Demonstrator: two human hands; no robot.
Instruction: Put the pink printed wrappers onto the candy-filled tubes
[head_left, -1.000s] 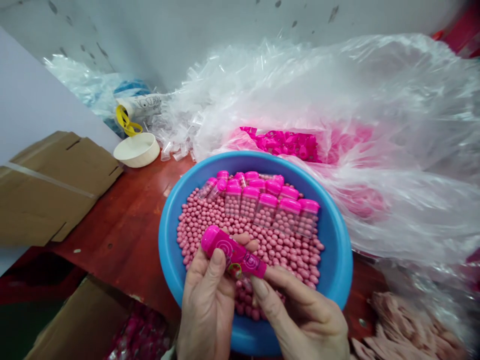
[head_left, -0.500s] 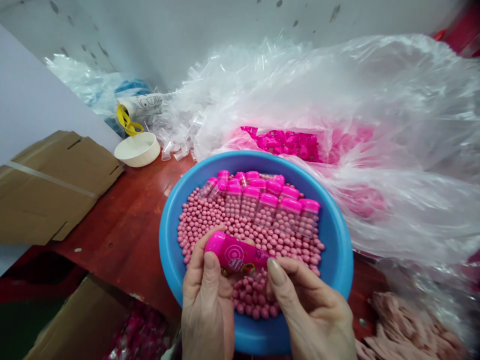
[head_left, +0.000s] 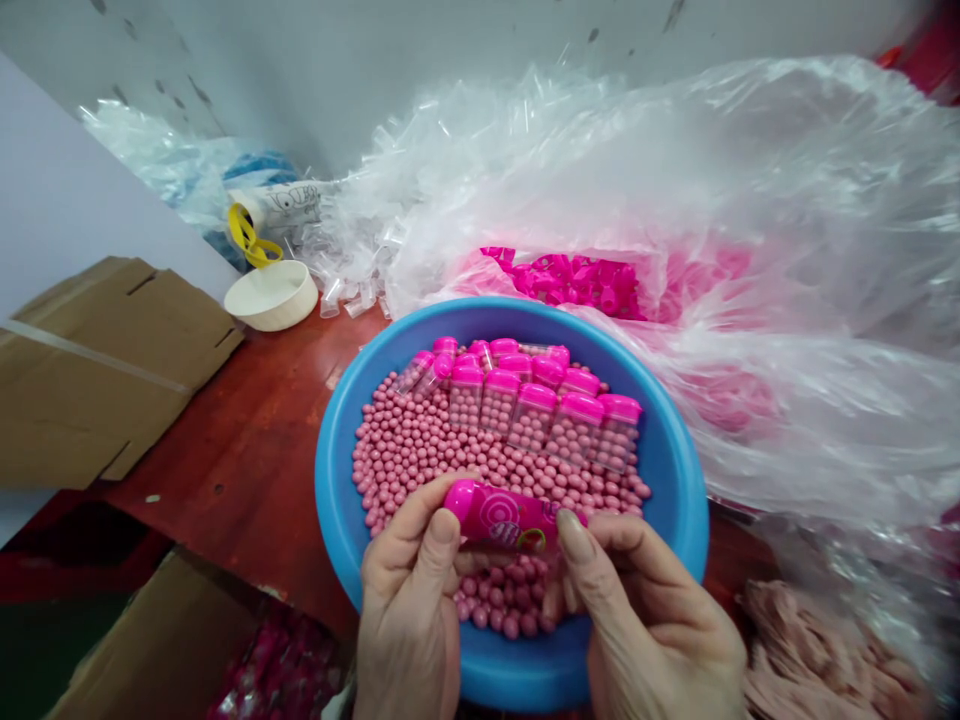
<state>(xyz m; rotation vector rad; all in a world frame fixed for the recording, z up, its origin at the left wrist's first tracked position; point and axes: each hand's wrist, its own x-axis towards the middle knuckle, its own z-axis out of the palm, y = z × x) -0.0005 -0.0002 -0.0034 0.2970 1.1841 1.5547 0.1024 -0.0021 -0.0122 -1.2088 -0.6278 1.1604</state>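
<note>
Between my two hands is a small candy container (head_left: 501, 517) with a pink cap and a printed pink label, held sideways. My left hand (head_left: 416, 580) pinches its capped end between thumb and fingers. My right hand (head_left: 637, 600) grips the other end, the thumb pressed on the label. Both hands are over a blue basin (head_left: 337, 500) of round pink candies (head_left: 427, 435). Toward the basin's far side stand several clear containers (head_left: 532, 418) with pink caps and candies inside, bearing no visible label. What the container in my hands holds is hidden.
Behind the basin, a plastic bag (head_left: 750, 190) shows loose pink caps (head_left: 577, 285). Clear empty tubes (head_left: 352, 270) lie piled near a white bowl (head_left: 271, 297) and yellow scissors handles (head_left: 251, 235). Cardboard (head_left: 112, 360) is at left, pinkish cloth (head_left: 817, 650) at lower right.
Both hands have shifted slightly right and down with the container, which now lies flatter. Its label is still under my right thumb. The view has moved a little.
</note>
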